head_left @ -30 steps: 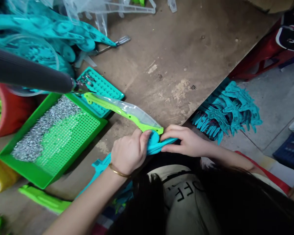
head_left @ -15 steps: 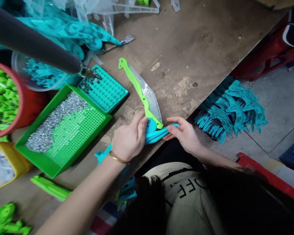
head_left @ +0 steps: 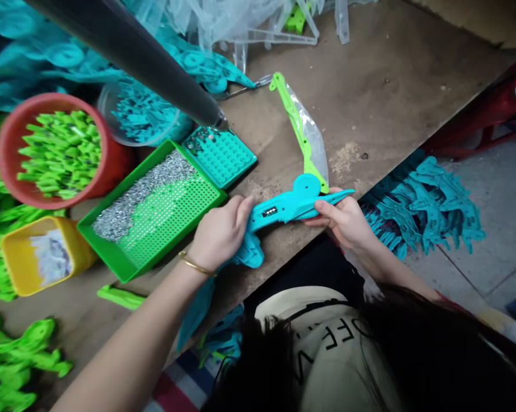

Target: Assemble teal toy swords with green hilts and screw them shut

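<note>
A blue plastic toy body [head_left: 279,209] with a small dark slot and a round disc lies along the table's front edge. A bright green curved arm [head_left: 300,134] with a clear plastic panel [head_left: 316,137] joins it at the disc and reaches away over the table. My left hand [head_left: 221,234], a gold bangle at its wrist, is closed around the left part of the body; its fingers are partly hidden. My right hand [head_left: 344,217] pinches the pointed blue end, thumb on top and fingers beneath.
A green tray [head_left: 155,220] of small metal pins stands left, beside a blue pegged tray [head_left: 226,157]. A dark tool [head_left: 167,63] hangs above them. Red [head_left: 9,166], clear [head_left: 112,109] and yellow [head_left: 15,257] tubs hold parts. Blue pieces [head_left: 433,200] are piled beyond the right edge.
My left hand has slid left along the blue body, uncovering its slot and disc. The body now lies more face up. The whole view has shifted, bringing the tubs further into sight.
</note>
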### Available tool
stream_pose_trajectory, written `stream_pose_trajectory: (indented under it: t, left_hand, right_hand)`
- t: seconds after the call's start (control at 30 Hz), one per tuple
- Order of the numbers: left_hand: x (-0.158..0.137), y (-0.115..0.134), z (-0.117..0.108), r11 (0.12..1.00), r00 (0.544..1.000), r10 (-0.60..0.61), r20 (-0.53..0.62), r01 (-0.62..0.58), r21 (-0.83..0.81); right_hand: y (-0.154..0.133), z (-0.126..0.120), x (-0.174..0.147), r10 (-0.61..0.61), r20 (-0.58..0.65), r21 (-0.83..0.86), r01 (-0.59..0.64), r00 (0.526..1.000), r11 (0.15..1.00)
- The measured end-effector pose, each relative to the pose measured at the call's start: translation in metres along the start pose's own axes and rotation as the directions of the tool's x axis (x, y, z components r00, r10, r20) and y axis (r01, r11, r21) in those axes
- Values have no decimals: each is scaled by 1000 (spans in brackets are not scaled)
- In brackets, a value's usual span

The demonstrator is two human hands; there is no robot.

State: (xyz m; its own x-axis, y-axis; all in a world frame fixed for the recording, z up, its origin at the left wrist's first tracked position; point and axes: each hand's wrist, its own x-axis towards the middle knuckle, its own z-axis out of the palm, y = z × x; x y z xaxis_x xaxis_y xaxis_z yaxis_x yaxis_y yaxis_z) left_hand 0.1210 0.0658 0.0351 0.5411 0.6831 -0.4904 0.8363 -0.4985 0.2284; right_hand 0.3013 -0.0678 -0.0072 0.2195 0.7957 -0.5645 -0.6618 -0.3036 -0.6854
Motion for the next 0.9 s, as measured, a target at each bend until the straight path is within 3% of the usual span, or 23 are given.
stream_pose_trajectory:
  t: [0.1, 0.2, 0.3, 0.4, 0.57, 0.67, 0.8, 0.9]
  left_hand:
    - [-7, -6, 11, 991, 993, -102, -56, 106, 78]
    - [-6, 0, 17, 990, 988, -125, -91, 130, 55]
    - [-12, -2, 16, 993, 979, -101, -177, 87, -84]
    - [-37, -22, 15, 965, 962, -79, -262, 7, -262]
    - [-75, -53, 27, 953, 973, -226, -51, 210, -217]
    - [-72, -54, 32, 944, 950, -293, -109, 269, -192]
    - [-58, -41, 27, 940, 945, -310, -104, 288, -185]
    - [-61, -42, 18, 942, 963, -248, -104, 215, -259]
  right_hand:
    - [-1, -1, 2, 25, 14, -14, -25, 1000, 1000]
    - [0, 5, 5, 21, -6, -4, -21, 1000, 1000]
    - [-2, 9, 8, -30, -65, -16, 29, 997, 999]
    - [-10, 3, 12, -59, -101, -43, 55, 993, 998]
    - [-23, -5, 22, -117, -88, -134, 105, 989, 985]
    - [-10, 14, 20, -71, -7, -135, 69, 997, 988]
    - [28, 59, 6, 176, 210, -350, -94, 962, 932]
    - [45, 79, 3, 82, 194, -505, 28, 977, 863]
